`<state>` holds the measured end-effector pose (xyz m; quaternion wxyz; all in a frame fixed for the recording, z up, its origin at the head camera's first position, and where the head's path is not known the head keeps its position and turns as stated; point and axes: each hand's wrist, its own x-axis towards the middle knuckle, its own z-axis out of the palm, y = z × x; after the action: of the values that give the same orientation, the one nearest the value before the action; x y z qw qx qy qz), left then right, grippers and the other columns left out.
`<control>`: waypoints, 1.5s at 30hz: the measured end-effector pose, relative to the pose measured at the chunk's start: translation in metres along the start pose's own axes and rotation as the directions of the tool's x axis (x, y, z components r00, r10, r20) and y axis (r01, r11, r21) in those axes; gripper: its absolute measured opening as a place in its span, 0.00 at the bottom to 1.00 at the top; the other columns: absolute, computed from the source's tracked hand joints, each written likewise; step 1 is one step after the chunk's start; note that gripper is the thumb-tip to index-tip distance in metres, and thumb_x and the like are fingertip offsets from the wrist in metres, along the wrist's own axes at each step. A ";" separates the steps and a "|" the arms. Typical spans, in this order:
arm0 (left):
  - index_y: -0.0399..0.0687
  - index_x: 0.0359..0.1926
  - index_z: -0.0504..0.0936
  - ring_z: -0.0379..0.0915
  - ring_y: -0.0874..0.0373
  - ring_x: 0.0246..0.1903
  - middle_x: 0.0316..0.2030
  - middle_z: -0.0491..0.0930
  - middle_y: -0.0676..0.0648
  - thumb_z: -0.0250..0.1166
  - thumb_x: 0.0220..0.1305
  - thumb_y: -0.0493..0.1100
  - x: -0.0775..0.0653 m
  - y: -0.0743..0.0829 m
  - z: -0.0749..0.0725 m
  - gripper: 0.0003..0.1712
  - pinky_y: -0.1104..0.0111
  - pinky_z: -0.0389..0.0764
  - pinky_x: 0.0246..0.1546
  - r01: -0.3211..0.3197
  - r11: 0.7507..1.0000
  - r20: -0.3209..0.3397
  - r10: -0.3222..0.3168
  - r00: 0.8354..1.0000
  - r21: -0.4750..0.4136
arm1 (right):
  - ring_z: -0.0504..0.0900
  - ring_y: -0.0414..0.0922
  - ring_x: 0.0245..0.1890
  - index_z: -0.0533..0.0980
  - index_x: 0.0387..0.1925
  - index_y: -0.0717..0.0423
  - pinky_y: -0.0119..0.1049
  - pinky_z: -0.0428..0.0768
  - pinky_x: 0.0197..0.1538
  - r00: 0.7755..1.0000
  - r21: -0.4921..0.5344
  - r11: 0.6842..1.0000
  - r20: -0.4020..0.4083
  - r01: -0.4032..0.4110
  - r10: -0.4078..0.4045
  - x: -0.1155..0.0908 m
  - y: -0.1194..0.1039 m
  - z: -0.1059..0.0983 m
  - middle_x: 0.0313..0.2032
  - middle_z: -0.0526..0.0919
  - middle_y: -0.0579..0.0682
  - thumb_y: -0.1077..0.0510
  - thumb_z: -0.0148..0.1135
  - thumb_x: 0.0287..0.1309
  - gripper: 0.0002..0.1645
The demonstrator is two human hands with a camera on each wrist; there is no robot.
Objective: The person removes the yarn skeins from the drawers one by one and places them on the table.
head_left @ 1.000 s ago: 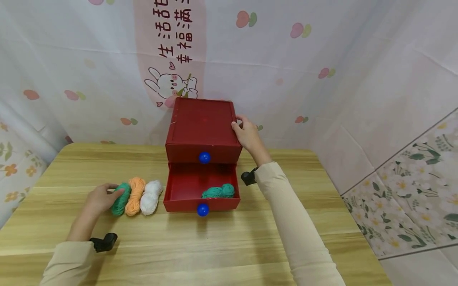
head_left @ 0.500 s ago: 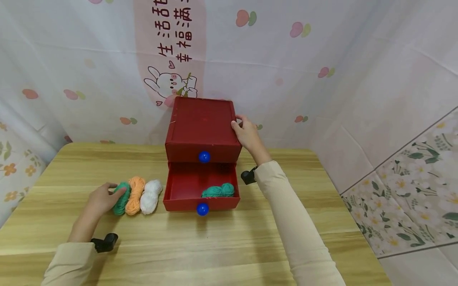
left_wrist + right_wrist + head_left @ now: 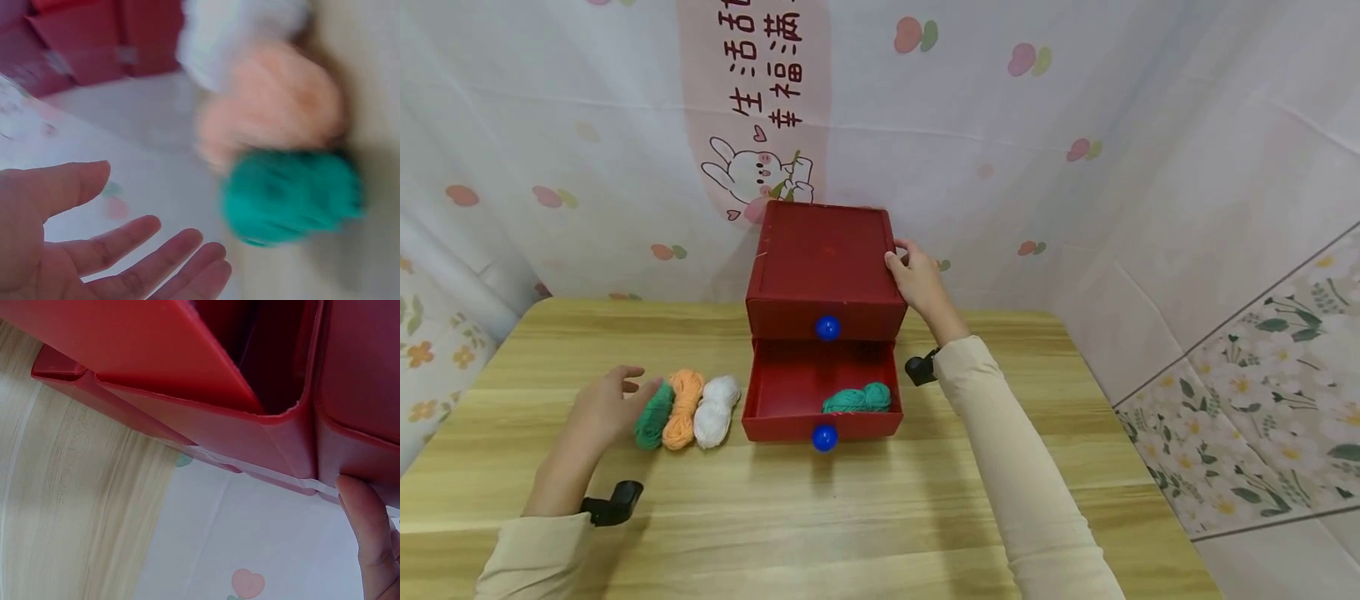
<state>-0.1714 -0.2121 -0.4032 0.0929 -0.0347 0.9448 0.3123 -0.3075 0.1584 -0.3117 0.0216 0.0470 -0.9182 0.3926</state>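
Note:
My left hand [image 3: 606,406] hovers just left of the green yarn skein [image 3: 656,417], its fingers spread and holding nothing. In the left wrist view those loose fingers stand apart from the green skein [image 3: 290,197]. Beside it lie an orange skein [image 3: 684,410] and a white skein [image 3: 717,412], side by side. My right hand [image 3: 919,282] rests against the right side of the red drawer box [image 3: 826,254], thumb at the top edge. The lower drawer [image 3: 782,398] is pulled out, and a teal-green skein [image 3: 859,400] lies in its right half.
The upper drawer, with a blue knob [image 3: 828,328], is closed. Another blue knob [image 3: 824,438] sticks out from the lower drawer's front. Behind the wooden table [image 3: 865,533] hangs a printed white curtain [image 3: 970,125].
My left hand has lifted off the green skein and drawn slightly up and left, its fingers opening. The right hand stays on the box, and the skeins lie where they were.

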 end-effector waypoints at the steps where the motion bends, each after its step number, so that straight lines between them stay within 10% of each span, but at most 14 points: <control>1: 0.24 0.63 0.57 0.65 0.26 0.51 0.55 0.64 0.20 0.40 0.71 0.59 -0.002 0.007 -0.001 0.40 0.44 0.73 0.42 -0.022 1.000 -0.014 0.022 1.000 0.003 | 0.77 0.51 0.42 0.58 0.68 0.53 0.43 0.77 0.45 1.000 0.000 1.000 0.000 0.000 0.000 0.000 0.000 0.000 0.46 0.77 0.58 0.48 0.42 0.70 0.29; 13: 0.37 0.60 0.69 0.77 0.38 0.43 0.48 0.77 0.33 0.54 0.68 0.51 -0.048 0.108 -0.014 0.27 0.49 0.77 0.44 -0.310 0.951 -0.139 0.306 0.942 -0.012 | 0.76 0.51 0.43 0.58 0.68 0.53 0.44 0.76 0.46 1.000 -0.002 1.000 0.000 0.004 -0.004 0.001 0.001 0.001 0.45 0.77 0.58 0.47 0.42 0.70 0.29; 21: 0.44 0.56 0.73 0.76 0.45 0.45 0.48 0.79 0.42 0.62 0.62 0.48 -0.050 0.152 0.014 0.23 0.57 0.80 0.38 -0.388 0.922 -0.044 0.387 0.921 -0.018 | 0.77 0.51 0.41 0.57 0.68 0.53 0.42 0.77 0.44 1.000 -0.003 1.000 0.005 0.007 -0.007 0.001 0.000 0.001 0.46 0.77 0.58 0.48 0.41 0.70 0.29; 31: 0.45 0.53 0.77 0.75 0.46 0.48 0.47 0.80 0.43 0.63 0.60 0.45 -0.022 0.174 0.060 0.20 0.56 0.78 0.43 -0.381 0.923 0.075 0.383 0.921 -0.048 | 0.78 0.50 0.40 0.57 0.68 0.52 0.42 0.77 0.43 1.000 -0.004 1.000 0.004 -0.003 0.003 0.000 -0.001 0.000 0.47 0.76 0.57 0.47 0.41 0.70 0.30; 45: 0.40 0.53 0.76 0.76 0.47 0.47 0.46 0.80 0.40 0.67 0.56 0.44 0.005 0.174 0.077 0.24 0.59 0.78 0.44 -0.338 0.925 0.211 0.371 0.904 -0.176 | 0.76 0.51 0.43 0.58 0.68 0.53 0.43 0.77 0.46 1.000 -0.005 1.000 0.000 0.004 -0.004 0.001 0.000 0.000 0.46 0.77 0.58 0.47 0.41 0.70 0.29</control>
<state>-0.1862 -0.0260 -0.3635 0.1457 0.1699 0.8937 0.3889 -0.3081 0.1581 -0.3114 0.0226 0.0489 -0.9190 0.3904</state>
